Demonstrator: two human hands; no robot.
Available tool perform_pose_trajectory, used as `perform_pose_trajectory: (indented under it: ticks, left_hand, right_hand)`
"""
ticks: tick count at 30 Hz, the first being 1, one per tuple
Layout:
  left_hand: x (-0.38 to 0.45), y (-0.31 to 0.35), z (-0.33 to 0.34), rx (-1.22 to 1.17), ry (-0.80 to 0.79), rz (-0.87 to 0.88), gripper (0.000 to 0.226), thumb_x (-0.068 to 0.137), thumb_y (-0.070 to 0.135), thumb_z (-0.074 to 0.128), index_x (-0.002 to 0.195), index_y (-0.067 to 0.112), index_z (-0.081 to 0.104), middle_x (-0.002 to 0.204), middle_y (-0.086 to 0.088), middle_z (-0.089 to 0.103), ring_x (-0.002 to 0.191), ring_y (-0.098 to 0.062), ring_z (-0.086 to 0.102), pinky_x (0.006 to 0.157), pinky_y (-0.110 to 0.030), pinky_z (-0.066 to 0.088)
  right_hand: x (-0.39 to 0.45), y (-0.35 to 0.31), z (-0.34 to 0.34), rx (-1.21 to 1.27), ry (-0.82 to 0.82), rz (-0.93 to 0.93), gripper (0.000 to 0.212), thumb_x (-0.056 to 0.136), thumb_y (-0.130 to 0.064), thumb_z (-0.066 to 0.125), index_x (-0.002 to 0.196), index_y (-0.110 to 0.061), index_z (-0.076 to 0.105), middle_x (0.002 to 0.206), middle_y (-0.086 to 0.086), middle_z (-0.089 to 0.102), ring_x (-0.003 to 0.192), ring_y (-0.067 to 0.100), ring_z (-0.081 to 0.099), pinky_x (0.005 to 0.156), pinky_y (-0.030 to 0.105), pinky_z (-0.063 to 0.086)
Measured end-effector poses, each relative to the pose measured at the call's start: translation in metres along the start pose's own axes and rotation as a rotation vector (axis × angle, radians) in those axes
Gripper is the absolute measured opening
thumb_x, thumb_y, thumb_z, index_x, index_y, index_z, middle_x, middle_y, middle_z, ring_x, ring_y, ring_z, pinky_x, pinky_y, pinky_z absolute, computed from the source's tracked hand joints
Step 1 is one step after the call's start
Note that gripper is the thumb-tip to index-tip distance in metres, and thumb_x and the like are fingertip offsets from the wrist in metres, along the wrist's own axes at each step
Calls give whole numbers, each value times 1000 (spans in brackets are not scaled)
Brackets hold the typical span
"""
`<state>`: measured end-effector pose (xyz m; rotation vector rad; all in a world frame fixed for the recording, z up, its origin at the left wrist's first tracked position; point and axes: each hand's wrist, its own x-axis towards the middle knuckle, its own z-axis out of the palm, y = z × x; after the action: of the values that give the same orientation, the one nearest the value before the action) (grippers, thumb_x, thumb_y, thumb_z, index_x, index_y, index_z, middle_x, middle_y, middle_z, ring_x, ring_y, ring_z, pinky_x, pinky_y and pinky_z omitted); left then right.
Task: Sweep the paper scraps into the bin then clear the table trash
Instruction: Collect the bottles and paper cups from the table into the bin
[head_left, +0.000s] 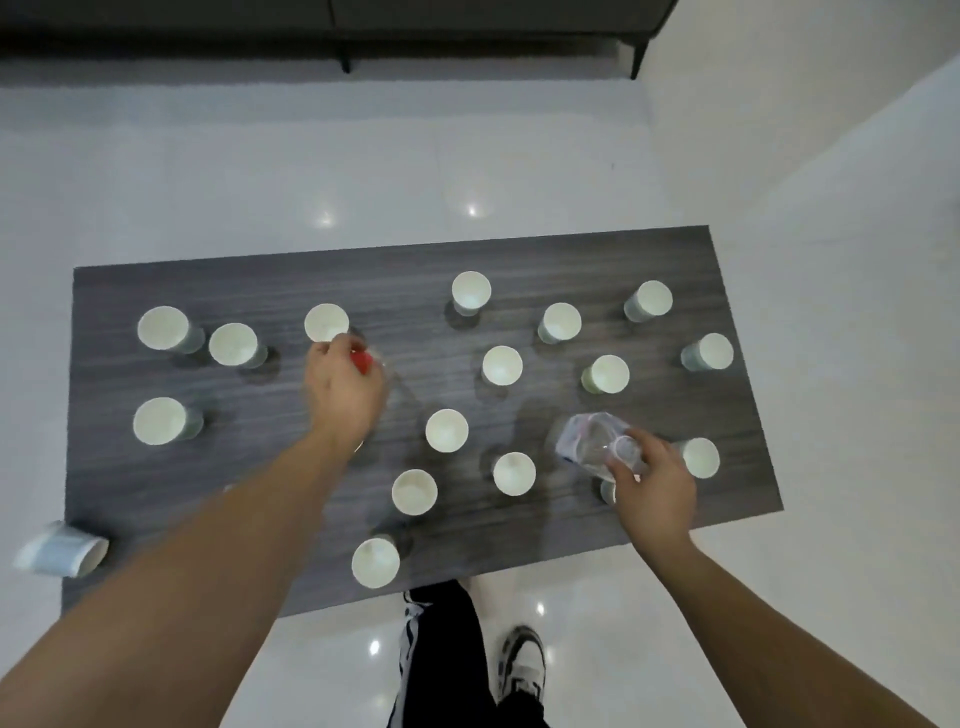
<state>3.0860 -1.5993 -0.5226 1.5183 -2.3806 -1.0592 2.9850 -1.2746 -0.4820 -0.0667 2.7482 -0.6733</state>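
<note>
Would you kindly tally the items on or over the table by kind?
Upright paper cups: 16, one half hidden beneath the right hand
Paper cup on its side: 1
Plastic bottles, held: 2
Total: 19

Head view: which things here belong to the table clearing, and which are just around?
Job: clear plastic bottle gripped by right hand; red-capped item under left hand; upright paper cups; tipped cup at the table edge.
Around: dark sofa; shoe.

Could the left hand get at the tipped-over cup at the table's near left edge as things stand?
Probably not straight away: the left hand is holding something red. The tipped cup itself lies in the open, with no upright cups close around it.
</note>
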Motion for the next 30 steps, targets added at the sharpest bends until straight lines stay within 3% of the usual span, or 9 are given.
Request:
perform_pose_trajectory:
  ticks: [4, 8, 12, 15, 18, 22, 26, 30]
  left_hand:
    - [-16, 46, -9, 35, 37, 106, 23, 81, 24, 58, 102, 17, 65, 103, -4, 53, 87, -17, 47, 75, -24, 32]
    - [-51, 108, -23, 86, 37, 336, 28, 81, 33, 59, 107, 24, 62, 95, 10, 47, 85, -10, 43, 76, -25, 34]
    - [-111, 179, -25, 88, 24, 553, 22, 79, 33, 56, 100, 25, 59, 90, 9, 54, 86, -12, 48, 73, -27, 34]
    - [-172, 238, -11, 80, -16, 679, 29, 80, 29, 58, 108, 25, 59, 98, 5, 59, 89, -13, 49, 74, -26, 36]
    - [-249, 304, 14, 50, -33, 834, 29, 81, 25, 59, 110, 25, 59, 101, 3, 61, 93, -18, 51, 77, -27, 36]
    - [-363, 405, 68, 20, -108, 1054, 28, 84, 28, 58, 111, 27, 60, 102, 5, 63, 94, -14, 50, 78, -27, 39]
    - [-486, 505, 132, -48, -252, 1286, 30, 85, 30, 58, 114, 26, 61, 103, 6, 63, 98, -16, 52, 82, -29, 44]
    - [-615, 596, 191, -125, -356, 1524, 28, 83, 27, 60, 111, 22, 65, 105, 2, 63, 99, -19, 53, 83, -30, 44]
  right_hand:
    - [-7, 7, -26, 93, 64, 55, 37, 88, -18, 75, 125, -14, 67, 120, 8, 66, 108, 28, 63, 95, 45, 51]
    - [-16, 21, -60, 212, 102, 71, 35, 87, -17, 74, 122, -16, 68, 115, 6, 67, 104, 26, 64, 93, 45, 53]
    - [-30, 45, -109, 336, 171, 59, 33, 86, -16, 74, 119, -18, 70, 117, 5, 65, 106, 25, 62, 92, 45, 53]
    - [-39, 78, -163, 386, 227, -2, 27, 84, -15, 73, 111, -14, 71, 112, 6, 66, 102, 25, 63, 89, 40, 52]
    - [-49, 123, -233, 442, 294, 3, 19, 81, -17, 75, 99, -11, 72, 104, 5, 67, 93, 25, 64, 82, 35, 52]
    - [-68, 205, -341, 525, 429, 44, 18, 78, -19, 75, 86, -3, 71, 88, 13, 67, 85, 29, 65, 74, 42, 55]
    - [-96, 306, -449, 602, 582, 99, 13, 79, -25, 77, 88, -21, 69, 91, -10, 66, 82, 9, 61, 65, 22, 47]
    - [-131, 404, -547, 612, 773, 190, 17, 79, -26, 75, 95, -24, 70, 92, -13, 67, 87, 7, 64, 75, 32, 55]
